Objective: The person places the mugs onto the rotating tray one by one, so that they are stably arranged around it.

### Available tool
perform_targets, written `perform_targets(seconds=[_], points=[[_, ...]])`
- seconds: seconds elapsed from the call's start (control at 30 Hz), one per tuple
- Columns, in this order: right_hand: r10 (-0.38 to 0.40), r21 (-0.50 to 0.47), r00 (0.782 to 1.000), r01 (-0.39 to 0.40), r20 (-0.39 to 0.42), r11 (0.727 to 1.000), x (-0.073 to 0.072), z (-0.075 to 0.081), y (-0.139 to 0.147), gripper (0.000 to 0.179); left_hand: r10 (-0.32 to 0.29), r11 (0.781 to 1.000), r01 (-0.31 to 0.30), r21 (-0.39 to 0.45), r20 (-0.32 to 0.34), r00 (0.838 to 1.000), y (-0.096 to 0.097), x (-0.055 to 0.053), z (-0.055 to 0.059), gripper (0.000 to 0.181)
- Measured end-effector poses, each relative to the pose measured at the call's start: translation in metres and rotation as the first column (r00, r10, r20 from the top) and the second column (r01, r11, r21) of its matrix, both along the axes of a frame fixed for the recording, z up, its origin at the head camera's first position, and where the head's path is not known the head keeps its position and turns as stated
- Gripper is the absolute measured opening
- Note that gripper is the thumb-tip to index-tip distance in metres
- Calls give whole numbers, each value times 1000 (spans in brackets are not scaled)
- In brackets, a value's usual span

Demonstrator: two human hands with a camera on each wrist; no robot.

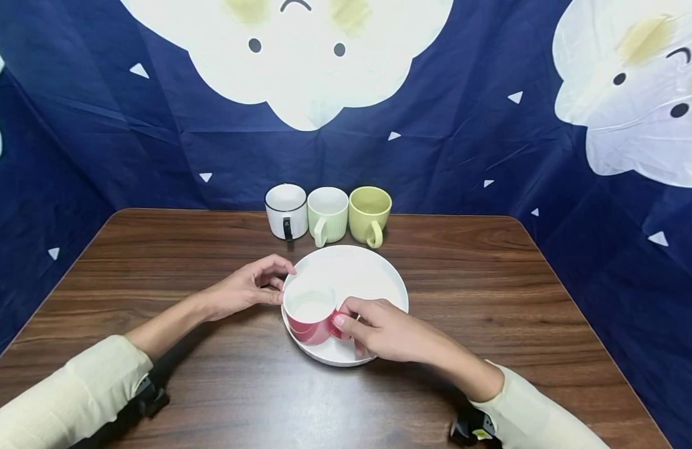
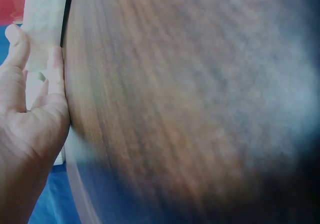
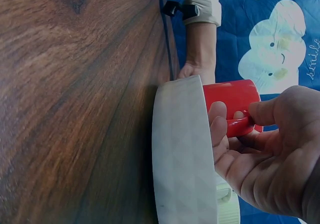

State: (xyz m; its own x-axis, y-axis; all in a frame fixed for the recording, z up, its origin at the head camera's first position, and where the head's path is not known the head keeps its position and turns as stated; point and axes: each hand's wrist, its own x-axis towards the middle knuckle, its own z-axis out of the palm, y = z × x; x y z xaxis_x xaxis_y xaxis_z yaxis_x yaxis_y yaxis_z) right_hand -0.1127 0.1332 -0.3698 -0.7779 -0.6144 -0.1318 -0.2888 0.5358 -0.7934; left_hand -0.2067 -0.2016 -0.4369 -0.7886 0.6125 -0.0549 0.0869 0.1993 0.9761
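Observation:
A red mug with a pale inside is at the left front part of a round white plate with a raised rim. My right hand pinches the mug's handle between thumb and fingers; the right wrist view shows the red handle in that grip. At the plate's left edge is my left hand, its fingers loosely bent and spread along the rim. In the left wrist view, fingertips of the left hand rest against the plate's side.
Behind the plate stand a white mug with a black rim, a pale green ribbed mug and a yellow-green mug, side by side. All are on a brown wooden table. A dark blue cloth hangs behind.

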Motion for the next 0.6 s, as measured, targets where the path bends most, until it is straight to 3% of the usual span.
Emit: perform_targets(seconds=[0.27,0.6], points=[[-2,-44,996,6,87,999,2,2,0,26,0,1000,0,3,-4,1000,2,0,0,53],[68,-112,977,-45,204,993,6,2,-3,32,21,1000,-21,2,17,1000,1,1,1,53]])
